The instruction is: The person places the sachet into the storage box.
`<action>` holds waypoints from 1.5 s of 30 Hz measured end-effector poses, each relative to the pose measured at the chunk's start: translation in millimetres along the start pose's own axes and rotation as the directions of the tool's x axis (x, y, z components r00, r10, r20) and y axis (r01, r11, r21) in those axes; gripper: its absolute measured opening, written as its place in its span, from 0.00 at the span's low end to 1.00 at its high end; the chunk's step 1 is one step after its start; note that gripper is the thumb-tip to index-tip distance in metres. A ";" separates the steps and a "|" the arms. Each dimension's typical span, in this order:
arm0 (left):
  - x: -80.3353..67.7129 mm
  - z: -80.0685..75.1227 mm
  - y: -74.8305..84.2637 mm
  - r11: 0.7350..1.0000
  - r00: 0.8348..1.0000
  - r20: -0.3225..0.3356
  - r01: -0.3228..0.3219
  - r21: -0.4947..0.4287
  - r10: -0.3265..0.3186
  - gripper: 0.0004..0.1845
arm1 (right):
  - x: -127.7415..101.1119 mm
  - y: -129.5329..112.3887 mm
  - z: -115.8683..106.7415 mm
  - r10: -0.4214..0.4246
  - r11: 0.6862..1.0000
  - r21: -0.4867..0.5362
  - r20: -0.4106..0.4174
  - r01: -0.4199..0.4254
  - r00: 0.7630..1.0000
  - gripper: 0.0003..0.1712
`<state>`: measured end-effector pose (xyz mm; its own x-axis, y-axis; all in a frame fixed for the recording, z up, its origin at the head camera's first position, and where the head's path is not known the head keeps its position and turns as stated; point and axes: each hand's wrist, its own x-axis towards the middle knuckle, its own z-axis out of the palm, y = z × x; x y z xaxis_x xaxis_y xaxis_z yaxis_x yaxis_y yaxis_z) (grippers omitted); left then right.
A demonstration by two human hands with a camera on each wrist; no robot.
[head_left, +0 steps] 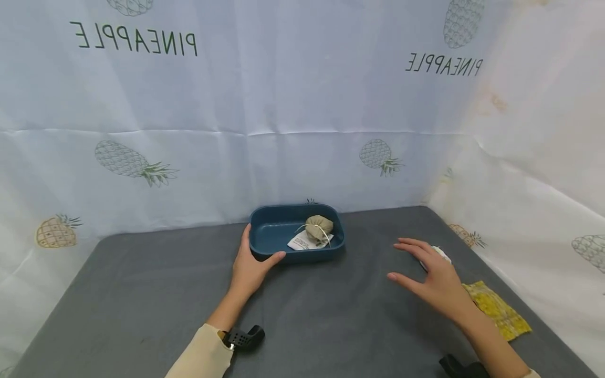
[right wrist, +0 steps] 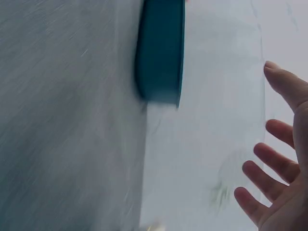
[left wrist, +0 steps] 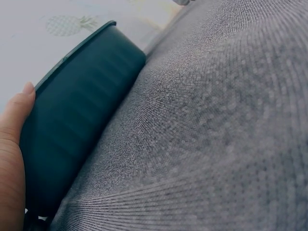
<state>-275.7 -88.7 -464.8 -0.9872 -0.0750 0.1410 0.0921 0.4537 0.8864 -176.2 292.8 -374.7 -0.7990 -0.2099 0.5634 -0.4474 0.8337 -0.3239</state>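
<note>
A dark blue rectangular bin (head_left: pixel 264 239) stands at the back of the table, in the middle of the head view. Inside lie a small beige cloth pouch (head_left: pixel 317 229) with a pale cord and a white printed tag (head_left: pixel 302 241). My left hand (head_left: pixel 249 270) grips the bin's left end, thumb on the near side. In the left wrist view the thumb rests by the rim of the bin (left wrist: pixel 82 101). My right hand (head_left: pixel 437 278) hovers to the right of the bin, apart from it, fingers spread and holding nothing. The right wrist view is blurred.
Beyond my right hand, a white item (head_left: pixel 441 254) shows, mostly hidden. A yellow patterned piece (head_left: pixel 498 310), cloth or packet, lies by the right edge of the grey-covered table (head_left: pixel 340 320). White curtains (head_left: pixel 283 105) with pineapple prints hang behind and on the right.
</note>
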 end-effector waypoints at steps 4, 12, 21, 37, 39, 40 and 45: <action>-0.8 -0.4 -2.1 1.000 1.000 -0.001 0.004 0.003 -0.004 0.64 | -21.5 22.0 -9.5 0.038 0.999 0.002 -0.099 -0.038 0.994 0.40; 0.7 1.0 -2.1 1.000 1.000 0.015 0.005 0.011 -0.005 0.64 | -60.7 56.3 -20.3 0.238 0.971 0.043 -0.106 -0.234 0.965 0.42; 1.5 -0.3 -2.2 1.000 1.000 0.015 0.005 0.022 -0.005 0.64 | -77.9 77.3 -13.6 0.345 0.938 0.050 -0.086 -0.342 0.935 0.43; 4.6 0.7 -4.0 0.999 1.000 0.015 -0.003 0.036 0.003 0.64 | -83.2 97.4 0.9 0.333 0.942 -0.054 0.008 -0.332 0.943 0.47; 4.9 0.5 -3.7 0.999 1.000 0.015 -0.001 0.037 0.001 0.63 | -82.7 97.2 2.8 0.323 0.944 -0.077 0.008 -0.321 0.946 0.48; 4.9 0.4 -3.5 0.999 1.000 0.015 0.000 0.038 -0.001 0.63 | -82.5 96.7 3.9 0.319 0.944 -0.093 0.014 -0.316 0.948 0.49; 4.8 1.0 -2.6 0.999 1.000 0.022 0.007 0.042 -0.008 0.63 | -83.8 91.6 10.0 0.274 0.957 -0.110 0.029 -0.269 0.961 0.49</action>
<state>-280.9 -89.3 -466.8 -0.9905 -0.0592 0.1241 0.0794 0.4902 0.8680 -154.3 381.7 -459.3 -0.9022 0.0120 0.4311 -0.1685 0.9104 -0.3779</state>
